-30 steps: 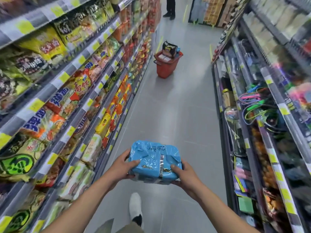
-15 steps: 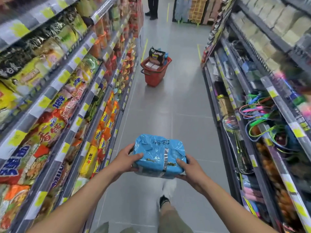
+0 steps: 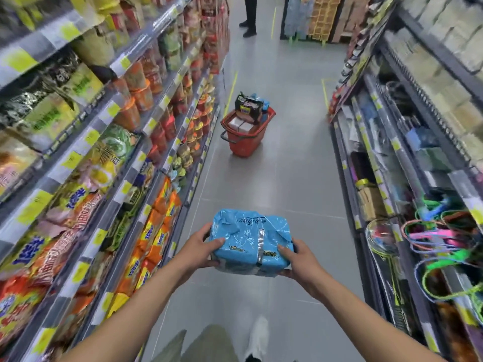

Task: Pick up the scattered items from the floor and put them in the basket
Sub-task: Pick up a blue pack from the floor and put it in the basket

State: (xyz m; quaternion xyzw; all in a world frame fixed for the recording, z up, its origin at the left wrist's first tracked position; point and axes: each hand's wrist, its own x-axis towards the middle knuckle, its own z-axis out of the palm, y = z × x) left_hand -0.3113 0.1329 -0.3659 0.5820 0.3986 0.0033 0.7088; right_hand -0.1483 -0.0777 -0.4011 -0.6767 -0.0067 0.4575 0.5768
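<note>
Down the middle of a shop aisle, between the left shelves (image 3: 86, 142) crammed with noodle packets and the right shelves (image 3: 407, 142) hung with cords and hardware, the grey floor (image 3: 285, 173) runs straight ahead to the red basket (image 3: 244, 146). The basket stands on the floor well apart from the person, almost dead ahead and a little nearer the left shelves. It is already loaded. A dark snack bag (image 3: 248, 107) stands up out of its far half, and white boxes (image 3: 240, 125) lie flat in the near half, close to the rim.

The blue pack (image 3: 251, 239) is off the floor, carried low in front of the body. Its long axis lies crosswise, left to right, square to the line toward the basket. The left hand (image 3: 200, 246) grips the left end, thumb over the top face and fingers curled beneath. The right hand (image 3: 300, 259) grips the right end the same way. Neither hand is markedly nearer the basket, though the left sits slightly further forward.

I judge that the carry is under way and the deposit not yet done. The basket lies straight ahead and lower than the pack, so the pack must go forward and then down. The only free room appears to be over the white boxes. Held crosswise, the pack looks about as wide as the basket's mouth, so it may have to rest on top.
</note>
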